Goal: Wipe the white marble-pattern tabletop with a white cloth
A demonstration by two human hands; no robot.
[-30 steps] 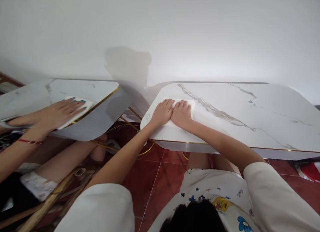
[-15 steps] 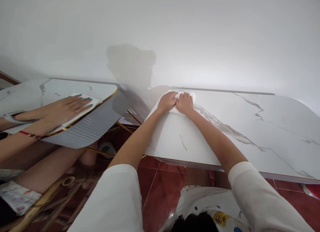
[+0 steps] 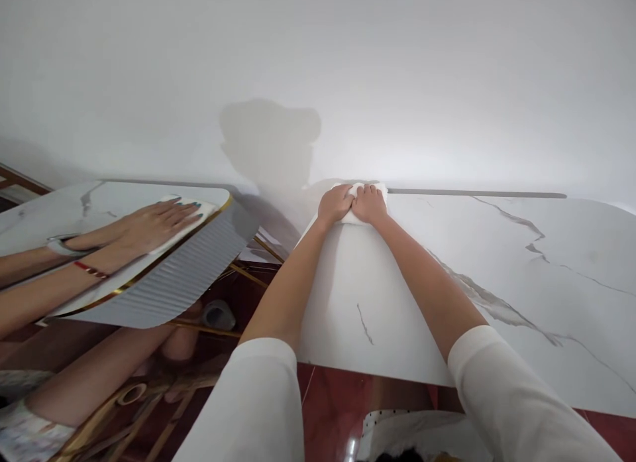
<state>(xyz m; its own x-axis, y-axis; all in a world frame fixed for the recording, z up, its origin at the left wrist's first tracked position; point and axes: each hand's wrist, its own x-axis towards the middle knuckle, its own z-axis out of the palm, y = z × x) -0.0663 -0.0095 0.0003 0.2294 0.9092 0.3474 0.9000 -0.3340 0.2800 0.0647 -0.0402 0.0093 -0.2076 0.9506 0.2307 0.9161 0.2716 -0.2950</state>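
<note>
At the far left end of the white, grey-veined bench (image 3: 358,283), close to the wall (image 3: 407,84), the person's left hand (image 3: 334,205) and right hand (image 3: 370,205) lie palm down, side by side, on a white cloth (image 3: 350,218). Both hands are opened out, neither closed into a fist, with the fingers kept near together and the thumbs meeting or almost meeting in the middle. The cloth lies under them on the bench top, its edges showing around the fingers and between the wrists. Both arms reach forward, bare below the white sleeves (image 3: 507,389).

Off to the left, a co-worker's hands (image 3: 159,230), with blue-green nails, lie one over the other on another white cloth (image 3: 209,210), beside the gold-coloured edge of a second bench (image 3: 134,193). A red bracelet (image 3: 91,270) and a grey band (image 3: 64,246) show at the wrists. Dark red floor tiles (image 3: 335,402) appear below, and a shadow (image 3: 268,137) falls on the wall between the two benches.
</note>
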